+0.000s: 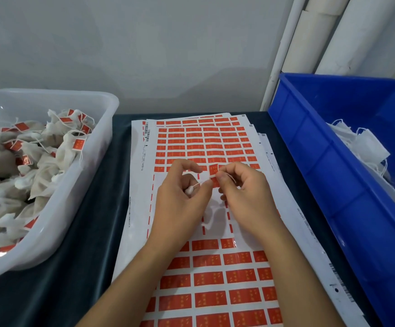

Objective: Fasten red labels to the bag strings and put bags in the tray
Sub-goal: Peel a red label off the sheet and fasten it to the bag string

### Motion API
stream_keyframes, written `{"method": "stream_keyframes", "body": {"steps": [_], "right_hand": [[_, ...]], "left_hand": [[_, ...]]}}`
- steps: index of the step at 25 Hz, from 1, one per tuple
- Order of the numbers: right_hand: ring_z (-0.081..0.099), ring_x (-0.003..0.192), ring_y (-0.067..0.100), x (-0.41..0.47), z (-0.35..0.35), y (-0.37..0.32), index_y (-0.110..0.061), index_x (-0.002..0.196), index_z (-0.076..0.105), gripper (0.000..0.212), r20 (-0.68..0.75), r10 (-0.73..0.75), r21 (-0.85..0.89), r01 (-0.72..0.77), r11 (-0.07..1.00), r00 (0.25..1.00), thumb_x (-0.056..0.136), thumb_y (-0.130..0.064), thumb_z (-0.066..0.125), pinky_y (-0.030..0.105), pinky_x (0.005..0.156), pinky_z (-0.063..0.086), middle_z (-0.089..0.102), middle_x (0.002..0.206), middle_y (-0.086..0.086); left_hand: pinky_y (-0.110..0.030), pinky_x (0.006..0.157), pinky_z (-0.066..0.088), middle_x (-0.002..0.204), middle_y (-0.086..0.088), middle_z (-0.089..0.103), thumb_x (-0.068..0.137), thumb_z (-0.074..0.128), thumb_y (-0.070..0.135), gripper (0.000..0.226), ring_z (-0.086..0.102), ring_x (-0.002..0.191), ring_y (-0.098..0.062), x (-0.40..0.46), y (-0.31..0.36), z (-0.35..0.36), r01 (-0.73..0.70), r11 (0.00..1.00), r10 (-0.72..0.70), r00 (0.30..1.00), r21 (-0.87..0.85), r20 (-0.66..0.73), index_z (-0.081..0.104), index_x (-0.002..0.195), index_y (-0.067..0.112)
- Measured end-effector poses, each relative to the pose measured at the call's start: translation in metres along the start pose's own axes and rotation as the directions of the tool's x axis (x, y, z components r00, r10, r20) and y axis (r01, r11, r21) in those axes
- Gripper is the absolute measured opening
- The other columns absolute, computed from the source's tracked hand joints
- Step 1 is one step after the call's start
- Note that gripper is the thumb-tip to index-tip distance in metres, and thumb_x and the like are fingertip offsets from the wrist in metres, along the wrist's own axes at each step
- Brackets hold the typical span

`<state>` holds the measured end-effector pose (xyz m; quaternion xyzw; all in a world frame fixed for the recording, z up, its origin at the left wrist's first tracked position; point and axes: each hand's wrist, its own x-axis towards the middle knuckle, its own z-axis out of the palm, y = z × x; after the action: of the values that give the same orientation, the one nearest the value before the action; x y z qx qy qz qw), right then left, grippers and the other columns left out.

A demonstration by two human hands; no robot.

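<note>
Both hands are up over the middle of the label sheets (205,147), close together. The left hand (182,197) has its fingers curled around a small white bag (189,191), most of it hidden in the palm, and pinches the bag's string (203,182) at thumb and forefinger. The right hand (246,192) pinches the other end of that string, with a red label (213,169) right at its fingertips; whether the label is stuck on the string cannot be told. The sheets lie fanned on a dark cloth (92,232), rows of red labels top and bottom, a peeled bare band under the hands. Well to the left sits the clear tray (78,185), heaped with labelled bags (38,161). On the right, the blue bin (333,185) holds white bags without labels (366,145). White tubes (321,34) lean against the wall behind it. Both forearms cover part of the lower rows.
</note>
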<state>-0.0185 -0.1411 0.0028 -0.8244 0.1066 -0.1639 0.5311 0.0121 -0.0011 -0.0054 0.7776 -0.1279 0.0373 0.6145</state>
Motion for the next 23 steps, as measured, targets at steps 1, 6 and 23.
{"method": "stream_keyframes", "body": {"steps": [1,6,23], "right_hand": [[0.066,0.089,-0.004,0.0002,-0.0006,0.0002,-0.035,0.096,0.068,0.009,0.005,0.002,-0.004,-0.002,1.0,1.0,0.101,-0.031,0.062,0.028,0.082,0.062,0.07,0.089,-0.02],[0.062,0.093,-0.01,0.0009,-0.0043,0.0006,-0.035,0.097,0.072,0.009,0.029,-0.004,-0.024,0.005,1.0,1.0,0.1,-0.032,0.064,0.015,0.077,0.052,0.07,0.09,-0.023],[0.065,0.088,-0.004,-0.0018,-0.003,0.001,-0.04,0.101,0.07,0.009,-0.11,-0.091,-0.151,0.074,0.986,0.99,0.094,-0.045,0.066,0.015,0.079,0.051,0.069,0.097,-0.027]], "left_hand": [[-0.026,0.054,0.058,0.061,0.003,0.057,0.095,0.075,0.03,0.024,0.059,0.054,-0.017,-0.0005,-0.0007,-0.0005,-0.049,0.999,0.049,0.999,0.018,-0.002,0.054,0.098,0.042],[-0.025,0.057,0.053,0.062,0.01,0.057,0.094,0.076,0.034,0.018,0.052,0.056,-0.014,-0.0013,-0.0021,-0.0024,-0.179,0.978,0.18,0.984,0.105,-0.001,0.063,0.092,0.047],[0.0,0.069,0.045,0.06,0.019,0.058,0.092,0.077,0.039,0.017,0.06,0.068,0.001,0.0022,-0.0053,-0.0034,-0.124,0.966,0.139,0.989,0.225,-0.053,0.066,0.1,0.049]]}}
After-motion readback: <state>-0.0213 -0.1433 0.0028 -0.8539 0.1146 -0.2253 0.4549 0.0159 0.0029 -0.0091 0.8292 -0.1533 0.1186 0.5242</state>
